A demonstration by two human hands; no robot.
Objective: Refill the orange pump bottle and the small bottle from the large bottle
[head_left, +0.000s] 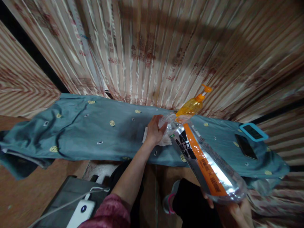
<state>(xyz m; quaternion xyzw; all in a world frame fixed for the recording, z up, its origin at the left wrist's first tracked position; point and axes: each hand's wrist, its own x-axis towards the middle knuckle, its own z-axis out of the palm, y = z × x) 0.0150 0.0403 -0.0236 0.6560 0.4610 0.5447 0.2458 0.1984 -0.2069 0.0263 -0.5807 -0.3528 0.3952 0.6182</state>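
Note:
A large clear plastic bottle (206,164) with an orange, black and silver label lies slanted across the front of the view. My right hand (235,210) grips its base at the lower right. At the bottle's upper end my left hand (156,129) is closed on the crumpled-looking clear plastic there; some of its fingers are hidden. Beneath the left hand a white tissue (145,134) rests on the green cloth. Just behind the bottle's upper end is an orange pump bottle (191,106), tilted to the right, its lower part partly covered by the clear plastic.
A long narrow surface under a green pineapple-print cloth (95,126) runs crosswise. On its right lie a dark phone (245,146) and a blue-framed device (254,131). Pleated curtains (147,57) hang behind. At lower left, a white power bank (82,213) with a cable sits on a dark stool (60,196).

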